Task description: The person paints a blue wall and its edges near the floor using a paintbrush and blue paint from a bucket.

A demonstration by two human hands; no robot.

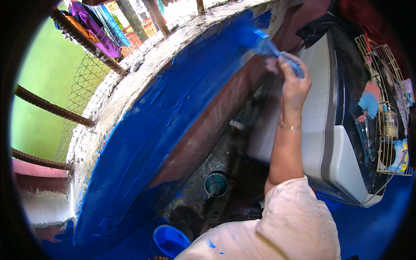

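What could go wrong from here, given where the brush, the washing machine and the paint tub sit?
1. The right hand works the loaded paintbrush close beside the white washing machine; blue drips or a stray stroke may mark it.
2. The blue paint tub sits low by the person's body, out of their line of sight; it could be knocked over.
3. The wall looks freshly wet; the pale sleeve, already speckled blue, may brush it.
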